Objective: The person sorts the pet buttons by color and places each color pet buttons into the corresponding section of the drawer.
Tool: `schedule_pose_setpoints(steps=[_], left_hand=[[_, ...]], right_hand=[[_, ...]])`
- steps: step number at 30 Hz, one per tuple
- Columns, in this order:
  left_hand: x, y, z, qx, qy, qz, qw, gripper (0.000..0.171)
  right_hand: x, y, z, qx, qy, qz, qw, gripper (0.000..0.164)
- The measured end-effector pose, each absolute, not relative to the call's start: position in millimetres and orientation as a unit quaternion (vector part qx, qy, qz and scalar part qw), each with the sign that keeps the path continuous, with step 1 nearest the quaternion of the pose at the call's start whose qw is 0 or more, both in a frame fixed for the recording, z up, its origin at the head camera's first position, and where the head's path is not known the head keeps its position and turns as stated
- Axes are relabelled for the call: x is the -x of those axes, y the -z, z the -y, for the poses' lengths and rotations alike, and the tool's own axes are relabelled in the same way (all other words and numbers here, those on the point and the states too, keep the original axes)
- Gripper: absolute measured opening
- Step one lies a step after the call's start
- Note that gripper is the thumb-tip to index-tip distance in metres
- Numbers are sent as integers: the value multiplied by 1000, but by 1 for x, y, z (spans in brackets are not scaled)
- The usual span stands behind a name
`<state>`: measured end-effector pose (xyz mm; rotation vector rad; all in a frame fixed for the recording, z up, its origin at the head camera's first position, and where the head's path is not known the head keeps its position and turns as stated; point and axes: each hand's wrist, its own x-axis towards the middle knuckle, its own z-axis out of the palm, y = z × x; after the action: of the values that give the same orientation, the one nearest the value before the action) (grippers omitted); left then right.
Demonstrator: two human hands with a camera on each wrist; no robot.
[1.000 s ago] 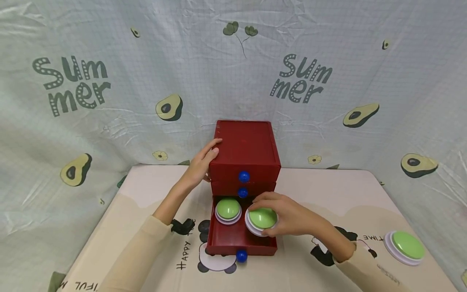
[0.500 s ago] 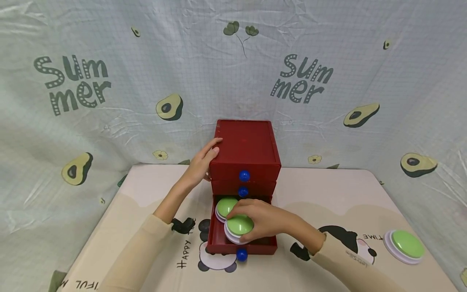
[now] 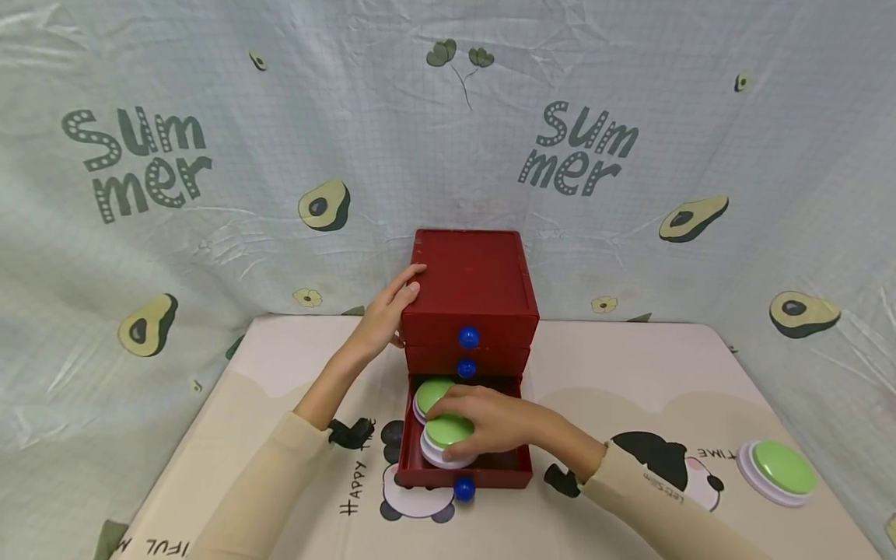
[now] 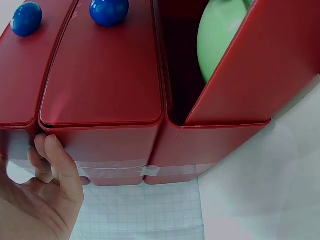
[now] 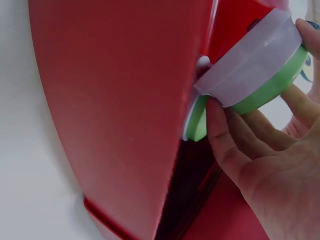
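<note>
A red three-drawer cabinet (image 3: 469, 272) has its bottom drawer (image 3: 500, 477) pulled out. My left hand (image 3: 380, 317) rests against the cabinet's left side, fingertips at the top edge; the left wrist view shows its fingers (image 4: 62, 160) touching the side wall. Inside the drawer, my right hand (image 3: 493, 420) grips a round push button (image 3: 448, 432) with a green dome and white base. In the right wrist view the held button (image 5: 250, 65) is tilted above the drawer wall. Behind it sits a second green push button (image 3: 427, 394), partly hidden by my right fingers and the held one.
A third green push button (image 3: 782, 468) lies on the table's right side. Blue knobs (image 3: 469, 337) stick out from the drawer fronts. A printed cloth wall (image 3: 462, 155) stands close behind the cabinet. The printed table cover (image 3: 616, 365) extends to both sides.
My right hand has carried the push button leftward within the drawer, toward its front left, in front of the other button. The left hand has stayed on the cabinet.
</note>
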<state>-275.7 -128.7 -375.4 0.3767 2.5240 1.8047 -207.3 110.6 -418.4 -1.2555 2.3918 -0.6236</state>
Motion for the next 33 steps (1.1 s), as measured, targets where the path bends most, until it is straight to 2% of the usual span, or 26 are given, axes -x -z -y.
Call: schedule_pose_setpoints(steps=[19, 26, 33], left_hand=[[275, 372, 129, -119, -572, -812, 11, 50], [275, 372, 129, -121, -572, -811, 11, 50], [275, 372, 128, -118, -572, -811, 13, 50]], right_hand=[[199, 423, -107, 430, 224, -856, 177, 45], [199, 419, -109, 429, 209, -857, 196, 43], [200, 420, -109, 423, 203, -860, 200, 55]])
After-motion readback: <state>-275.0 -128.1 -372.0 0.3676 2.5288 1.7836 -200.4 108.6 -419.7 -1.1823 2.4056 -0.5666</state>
